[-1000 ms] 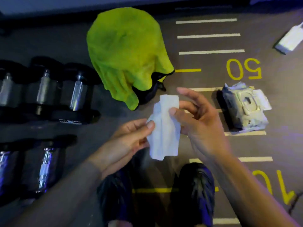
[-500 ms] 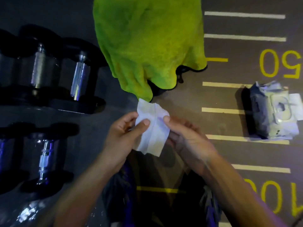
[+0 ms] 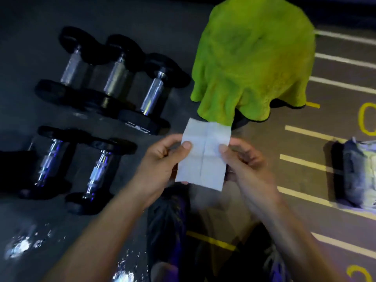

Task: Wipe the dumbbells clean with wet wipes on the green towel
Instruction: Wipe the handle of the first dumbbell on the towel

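**Wipe spread, ready for the dumbbells**

Pinched flat between left hand [image 3: 162,159] and right hand [image 3: 244,161]: wipe [image 3: 203,157], limp, damp, best held by its edges. Left of the grip: dumbbells [image 3: 114,82], probably heavy, likely easiest taken by the chrome handle. Just beyond: towel [image 3: 254,64], soft, draped.

Yellow digit "0" painted on floor [image 3: 345,119], cut by frame edge; white print on dumbbell [image 3: 142,127] end unreadable.

1. Wet wipe [image 3: 204,155]: white, spread flat with fold creases, held up at both side edges.
2. Green towel [image 3: 252,64]: draped in a mound on the floor.
3. Dumbbells [image 3: 114,78]: black heads, chrome handles, lying in two rows left of the towel.
4. Wipes pack [image 3: 360,174]: on the floor, right edge.
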The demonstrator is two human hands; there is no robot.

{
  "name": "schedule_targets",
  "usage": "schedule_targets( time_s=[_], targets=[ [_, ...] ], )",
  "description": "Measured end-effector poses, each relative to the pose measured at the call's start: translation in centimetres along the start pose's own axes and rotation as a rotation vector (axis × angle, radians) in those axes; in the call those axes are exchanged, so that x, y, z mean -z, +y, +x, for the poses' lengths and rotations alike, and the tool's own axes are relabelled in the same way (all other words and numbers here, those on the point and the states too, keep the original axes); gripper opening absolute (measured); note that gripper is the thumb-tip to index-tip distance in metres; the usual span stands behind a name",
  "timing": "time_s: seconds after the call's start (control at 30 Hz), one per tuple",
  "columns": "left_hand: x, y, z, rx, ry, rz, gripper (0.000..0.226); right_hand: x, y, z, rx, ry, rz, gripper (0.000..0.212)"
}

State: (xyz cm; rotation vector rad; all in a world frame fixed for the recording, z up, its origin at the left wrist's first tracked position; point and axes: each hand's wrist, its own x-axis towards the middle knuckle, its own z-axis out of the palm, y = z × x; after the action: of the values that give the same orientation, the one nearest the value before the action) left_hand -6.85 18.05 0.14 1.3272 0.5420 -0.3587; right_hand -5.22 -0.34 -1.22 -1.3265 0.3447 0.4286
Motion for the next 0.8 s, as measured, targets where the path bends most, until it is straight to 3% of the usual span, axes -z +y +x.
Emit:
schedule_targets(
  time_s=[0.27, 0.43, 0.53, 0.67, 0.8],
  targets=[
    [2.8, 0.2, -3.6, -0.189, -0.14, 0.131, 0.047, 0.6, -0.4, -4.6, 0.086, -0.161, -0.027, 0.036],
    [4.2, -0.2, -5.2, -0.257, -0.149, 0.135, 0.031, -1.7, 0.1, -5.3, -0.064, -0.121, 0.085, 0.043],
    [4.5, -0.9, -5.8, -0.307, -0.103, 0.155, 0.026, -3.1, 0.4, -5.2, -0.163, -0.247, 0.054, 0.038],
    [6.0, -3.3, -7.1, -0.249, 0.038, 0.212, 0.015, -4.2, 1.4, -4.1, -0.087, -0.162, -0.166, 0.015],
    [12.0, -5.9, -7.0, -0.187, 0.495, 0.419, 0.022, -5.3, 2.7, -3.6, -0.06, -0.189, -0.289, 0.012]
  ],
)
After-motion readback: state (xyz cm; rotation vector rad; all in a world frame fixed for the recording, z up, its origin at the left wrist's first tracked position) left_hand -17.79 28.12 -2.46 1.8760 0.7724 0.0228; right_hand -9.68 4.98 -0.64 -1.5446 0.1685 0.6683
